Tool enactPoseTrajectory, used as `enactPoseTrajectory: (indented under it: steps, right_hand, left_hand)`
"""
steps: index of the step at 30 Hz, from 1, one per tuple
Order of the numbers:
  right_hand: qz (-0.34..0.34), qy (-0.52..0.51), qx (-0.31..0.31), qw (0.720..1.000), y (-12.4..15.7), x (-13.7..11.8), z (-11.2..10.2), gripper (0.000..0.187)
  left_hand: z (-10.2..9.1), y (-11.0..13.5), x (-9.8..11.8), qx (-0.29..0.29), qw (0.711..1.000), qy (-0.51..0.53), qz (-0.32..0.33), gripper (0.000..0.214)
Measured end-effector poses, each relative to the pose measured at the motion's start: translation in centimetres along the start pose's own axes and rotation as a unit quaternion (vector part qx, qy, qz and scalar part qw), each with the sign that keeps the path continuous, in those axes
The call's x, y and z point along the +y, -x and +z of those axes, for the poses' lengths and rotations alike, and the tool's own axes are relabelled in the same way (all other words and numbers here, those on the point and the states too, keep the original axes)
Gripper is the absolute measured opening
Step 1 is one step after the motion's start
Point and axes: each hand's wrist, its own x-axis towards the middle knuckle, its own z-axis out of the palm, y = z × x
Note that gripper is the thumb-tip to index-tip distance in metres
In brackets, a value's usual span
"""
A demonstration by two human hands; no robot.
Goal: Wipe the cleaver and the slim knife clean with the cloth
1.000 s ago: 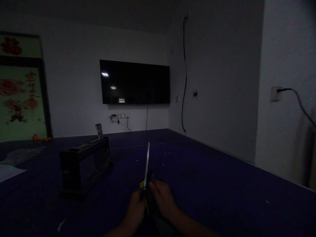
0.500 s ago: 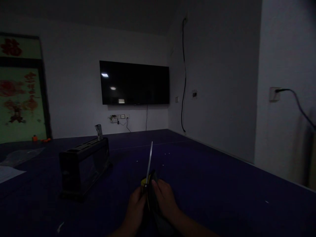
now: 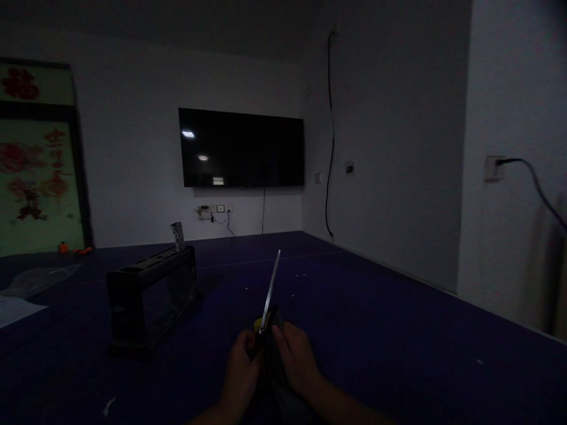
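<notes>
My left hand [image 3: 241,369] is closed around the dark handle end of a long thin metal shaft [image 3: 272,280], a blade or a rod. The shaft points up and away, leaning slightly right, and a patch of yellow shows at its base. Close beside it, my right hand [image 3: 299,357] grips a dark grey, cloth-like piece [image 3: 277,360] with the thumb lying along its upper part. This piece hangs down between my forearms and lies against the shaft's base. In the dim light I cannot make out the handle's shape.
A black holder with clear sides [image 3: 153,301] stands left on the blue-purple table [image 3: 376,330], a grey handle-like piece [image 3: 178,236] sticking out of its top. Farther left lie clear plastic [image 3: 39,278], paper [image 3: 18,310] and orange items [image 3: 82,251]. White scraps dot the table.
The metal shaft has tilted further right, its tip shifting right and slightly up. My left hand has turned a little with it; my right hand stays nearly in place.
</notes>
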Motion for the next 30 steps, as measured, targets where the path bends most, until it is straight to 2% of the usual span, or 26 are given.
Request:
enactPoseTrajectory:
  steps: [5, 11, 17, 25, 30]
  right_hand:
    - [-0.018, 0.001, -0.007, 1.0, 0.1, -0.2, -0.3, 0.046]
    - [0.001, 0.006, -0.022, 1.0, -0.2, -0.4, -0.2, 0.049]
    - [0.011, 0.012, -0.02, 1.0, -0.2, 0.1, 0.1, 0.05]
    - [0.057, -0.001, 0.057, 0.997, -0.2, 0.5, 0.5, 0.049]
    - [0.07, -0.069, 0.044, 0.994, -0.4, 0.3, 0.4, 0.045]
  left_hand:
    - [-0.1, 0.0, -0.2, 0.013, 1.0, 0.021, -0.013, 0.033]
    - [-0.1, 0.2, -0.4, -0.007, 0.99, 0.13, -0.059, 0.036]
    - [-0.1, 0.3, 0.3, 0.002, 0.996, 0.088, -0.02, 0.036]
    - [0.2, 0.3, 1.2, -0.023, 0.999, 0.016, 0.023, 0.034]
    - [0.2, 0.3, 1.2, -0.025, 0.999, 0.025, 0.017, 0.032]
